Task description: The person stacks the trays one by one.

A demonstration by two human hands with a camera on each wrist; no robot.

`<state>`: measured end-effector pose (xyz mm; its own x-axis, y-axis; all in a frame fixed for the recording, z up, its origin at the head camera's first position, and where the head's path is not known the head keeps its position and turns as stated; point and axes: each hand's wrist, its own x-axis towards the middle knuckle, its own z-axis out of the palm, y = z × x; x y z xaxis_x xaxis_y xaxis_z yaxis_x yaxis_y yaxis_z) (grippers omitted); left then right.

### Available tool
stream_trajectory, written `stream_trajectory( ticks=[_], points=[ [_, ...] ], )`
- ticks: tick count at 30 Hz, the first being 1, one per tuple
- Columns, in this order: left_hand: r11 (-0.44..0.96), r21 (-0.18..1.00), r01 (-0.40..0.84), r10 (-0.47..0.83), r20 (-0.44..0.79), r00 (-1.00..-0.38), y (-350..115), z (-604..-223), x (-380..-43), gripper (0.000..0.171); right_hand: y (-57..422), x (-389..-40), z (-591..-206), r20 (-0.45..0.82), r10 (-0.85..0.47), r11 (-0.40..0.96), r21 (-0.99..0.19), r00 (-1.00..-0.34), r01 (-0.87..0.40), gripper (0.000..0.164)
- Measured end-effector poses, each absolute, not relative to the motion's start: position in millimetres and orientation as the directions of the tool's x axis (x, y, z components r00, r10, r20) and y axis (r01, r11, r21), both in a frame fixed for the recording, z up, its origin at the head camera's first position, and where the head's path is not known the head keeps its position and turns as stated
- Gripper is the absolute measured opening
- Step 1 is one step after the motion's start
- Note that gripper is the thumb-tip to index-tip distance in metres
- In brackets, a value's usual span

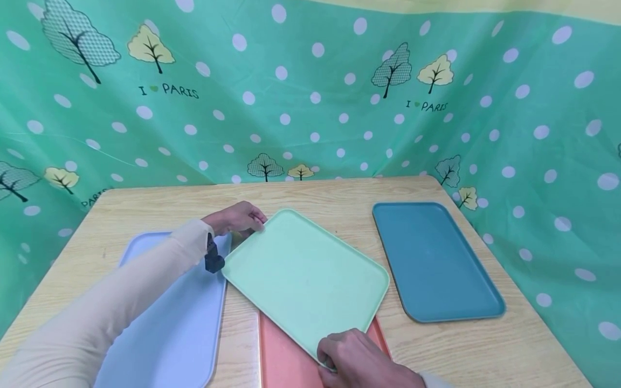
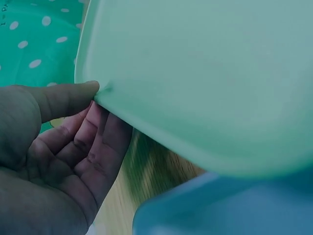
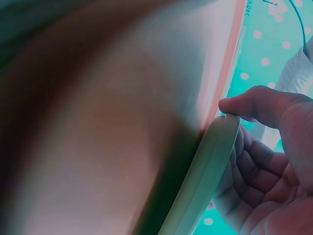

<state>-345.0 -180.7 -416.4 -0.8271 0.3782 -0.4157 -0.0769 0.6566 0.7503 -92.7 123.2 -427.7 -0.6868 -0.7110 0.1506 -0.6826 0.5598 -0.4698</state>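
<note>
A light green tray [image 1: 305, 280] is held at a slant by both hands. My left hand [image 1: 242, 217] pinches its far left edge; in the left wrist view the thumb [image 2: 73, 98] lies on the rim with the fingers curled beneath. My right hand [image 1: 359, 358] grips the near edge, and in the right wrist view the thumb [image 3: 254, 103] presses on the rim of the green tray [image 3: 205, 181]. Beneath it a pink tray [image 1: 286, 355] lies on the table, partly covered by the green one.
A light blue tray [image 1: 184, 318] lies on the left of the wooden table [image 1: 310, 196], partly under my left forearm. On the right lies a dark blue tray [image 1: 436, 264]. A green dotted curtain [image 1: 310, 97] hangs behind the table and along its sides.
</note>
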Motion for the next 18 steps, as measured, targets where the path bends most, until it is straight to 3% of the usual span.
stream_trajectory(
  ticks=[11, 18],
  points=[
    [0.699, 0.714, -0.046, 0.37, -0.416, -0.831, -195.0, -415.6, -339.6, 0.025, 125.7, -96.5, -415.9, 0.067, -0.731, 0.531, -0.57, -0.679, -0.627, 0.009],
    [0.732, 0.677, -0.072, 0.349, -0.465, -0.814, -200.1, -406.9, -331.3, 0.024, 143.9, -114.9, -395.8, 0.072, -0.659, 0.523, -0.671, -0.748, -0.525, 0.012]
  ],
)
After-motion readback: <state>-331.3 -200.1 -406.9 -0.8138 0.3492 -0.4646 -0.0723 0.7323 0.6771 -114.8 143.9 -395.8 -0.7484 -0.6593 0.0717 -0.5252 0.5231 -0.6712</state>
